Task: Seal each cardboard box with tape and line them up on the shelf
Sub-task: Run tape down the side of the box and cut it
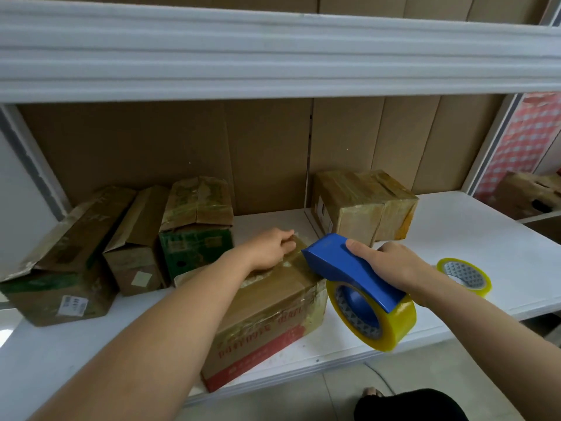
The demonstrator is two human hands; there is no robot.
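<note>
The white shelf point(455, 226) carries all the boxes, so the task looks to be somewhere in the middle, as far as one can judge. At the left, three boxes stand close together in a rough row: the leaning box point(60, 268) at the far left, the narrow box point(136, 247) beside it and the green box point(197, 226); they show old glossy tape, but whether each is fully sealed I cannot tell. The taped box point(364, 205) stands apart at the back right, wrapped in yellowish tape, and is not in line with the others. The front box point(273, 314), near the shelf edge and turned at an angle, is the one being sealed now: the left hand point(273, 247) presses on its top at the far end with curled fingers, seeming to hold down the tape end, while the right hand point(391, 262) grips the blue tape dispenser point(355, 268) with its yellow roll, its nose on the box top. I judge that this strip must still be drawn along, cut, and the box lined up. A spare tape roll point(464, 276) lies flat to the right. Red print on the front box and white labels on other boxes are too blurred to read
</note>
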